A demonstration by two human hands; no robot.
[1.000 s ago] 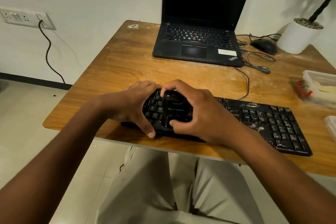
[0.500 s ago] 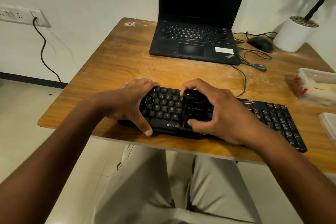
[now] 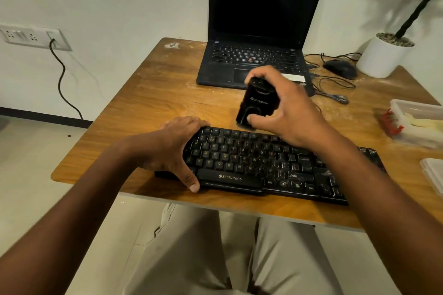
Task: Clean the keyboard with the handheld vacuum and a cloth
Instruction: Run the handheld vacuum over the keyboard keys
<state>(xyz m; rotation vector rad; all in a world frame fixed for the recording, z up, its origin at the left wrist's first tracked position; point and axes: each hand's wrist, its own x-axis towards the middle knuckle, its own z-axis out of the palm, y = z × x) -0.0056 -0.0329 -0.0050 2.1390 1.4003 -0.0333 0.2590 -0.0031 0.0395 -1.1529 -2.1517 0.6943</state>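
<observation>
The left hand clamps the left end of the one Zebronics keyboard, thumb at its front edge and fingers over the back: a stiff, light slab that would likely skid if unpinned, best held by its ends. Just beyond its back edge, the right hand wraps the single black handheld vacuum, lifted clear of the keys; it looks small, rigid, smooth-shelled, suited to a full-palm hold. Farther off: one laptop, one mouse.
</observation>
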